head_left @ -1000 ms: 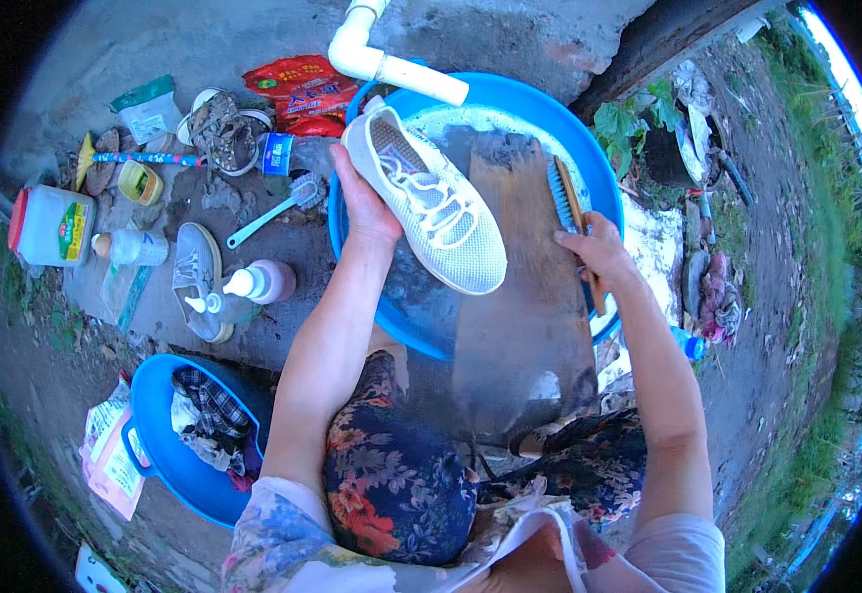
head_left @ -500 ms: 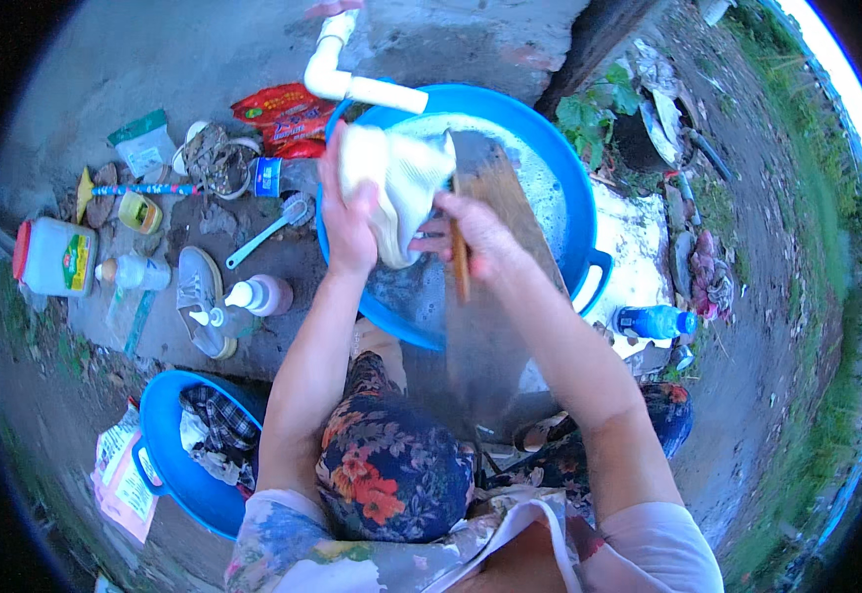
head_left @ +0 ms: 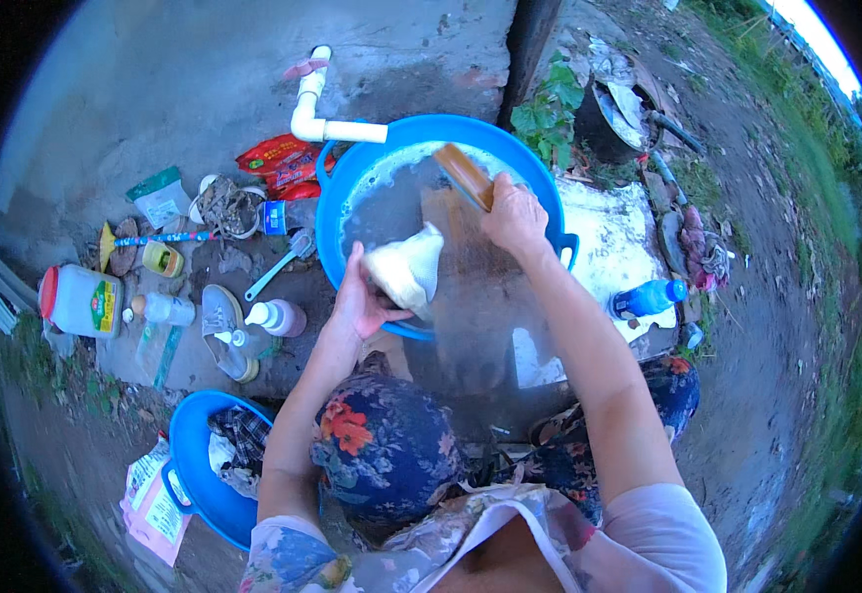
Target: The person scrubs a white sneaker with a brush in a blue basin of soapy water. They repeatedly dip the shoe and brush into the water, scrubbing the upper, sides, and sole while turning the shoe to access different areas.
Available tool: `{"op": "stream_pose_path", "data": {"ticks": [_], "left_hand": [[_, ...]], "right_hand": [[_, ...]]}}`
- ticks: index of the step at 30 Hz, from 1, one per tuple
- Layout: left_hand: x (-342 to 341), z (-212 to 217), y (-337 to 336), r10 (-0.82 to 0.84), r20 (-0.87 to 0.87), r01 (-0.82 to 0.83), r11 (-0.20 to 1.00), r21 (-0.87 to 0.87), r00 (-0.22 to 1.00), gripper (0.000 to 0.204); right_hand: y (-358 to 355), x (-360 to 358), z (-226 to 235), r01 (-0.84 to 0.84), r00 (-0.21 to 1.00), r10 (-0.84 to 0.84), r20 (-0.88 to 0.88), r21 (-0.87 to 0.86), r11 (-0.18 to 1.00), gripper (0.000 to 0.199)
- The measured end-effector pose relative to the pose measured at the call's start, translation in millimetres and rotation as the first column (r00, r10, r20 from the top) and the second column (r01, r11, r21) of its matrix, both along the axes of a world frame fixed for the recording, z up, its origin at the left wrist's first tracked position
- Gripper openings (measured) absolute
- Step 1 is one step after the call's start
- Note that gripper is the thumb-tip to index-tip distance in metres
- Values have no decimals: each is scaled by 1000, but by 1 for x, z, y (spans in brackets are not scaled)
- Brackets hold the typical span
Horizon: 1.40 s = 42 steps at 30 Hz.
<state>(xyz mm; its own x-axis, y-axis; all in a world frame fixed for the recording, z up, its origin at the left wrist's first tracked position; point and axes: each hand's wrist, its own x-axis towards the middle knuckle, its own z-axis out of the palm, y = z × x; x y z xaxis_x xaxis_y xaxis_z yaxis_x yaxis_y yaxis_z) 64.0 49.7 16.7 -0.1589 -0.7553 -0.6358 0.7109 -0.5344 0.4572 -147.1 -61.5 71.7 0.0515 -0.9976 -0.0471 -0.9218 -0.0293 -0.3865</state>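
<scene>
My left hand point(head_left: 357, 301) grips a pale, whitish shoe point(head_left: 407, 269) at the near left side of a large blue tub point(head_left: 561, 198). The shoe is tilted, and some of its shape is blurred. My right hand point(head_left: 514, 215) is closed around a wooden-backed scrubbing brush point(head_left: 467, 176), raised over the far right part of the tub; its bristles are hard to make out. Soapy water point(head_left: 377, 203) with foam along the rim fills the tub. A wooden washboard point(head_left: 471, 242) leans in it toward me, its lower part smeared.
A grey shoe point(head_left: 221, 321), pump bottle point(head_left: 278, 317) and long-handled brush point(head_left: 278, 273) lie left of the tub. Nearer me stands a smaller blue basin point(head_left: 186, 450) with clothes. A white pipe point(head_left: 342, 130) juts above the tub's rim. A blue bottle point(head_left: 648, 297) lies at right.
My right hand has moved away from the shoe, up and to the right, swinging the brush from upright to slanted. My left hand has lowered the shoe toward the tub's near side.
</scene>
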Motion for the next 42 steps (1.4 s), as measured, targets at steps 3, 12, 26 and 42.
{"op": "stream_pose_path", "data": {"ticks": [3,12,26,42], "left_hand": [[-1,-7,-1,-123,-50,118,988,-101,991,69],[0,-27,10,-247,-31,240,960,-148,969,57],[-15,-11,-9,172,-311,-274,905,-325,935,71],[-27,-73,-103,14,-59,-22,990,-139,998,44]], "right_hand": [[-20,-37,-30,11,1000,-8,-14,257,966,40],[2,-39,33,-79,956,87,281,-43,996,49],[-8,-165,-16,137,309,-205,929,170,976,31],[3,-139,-30,254,200,-243,949,190,948,28]]}}
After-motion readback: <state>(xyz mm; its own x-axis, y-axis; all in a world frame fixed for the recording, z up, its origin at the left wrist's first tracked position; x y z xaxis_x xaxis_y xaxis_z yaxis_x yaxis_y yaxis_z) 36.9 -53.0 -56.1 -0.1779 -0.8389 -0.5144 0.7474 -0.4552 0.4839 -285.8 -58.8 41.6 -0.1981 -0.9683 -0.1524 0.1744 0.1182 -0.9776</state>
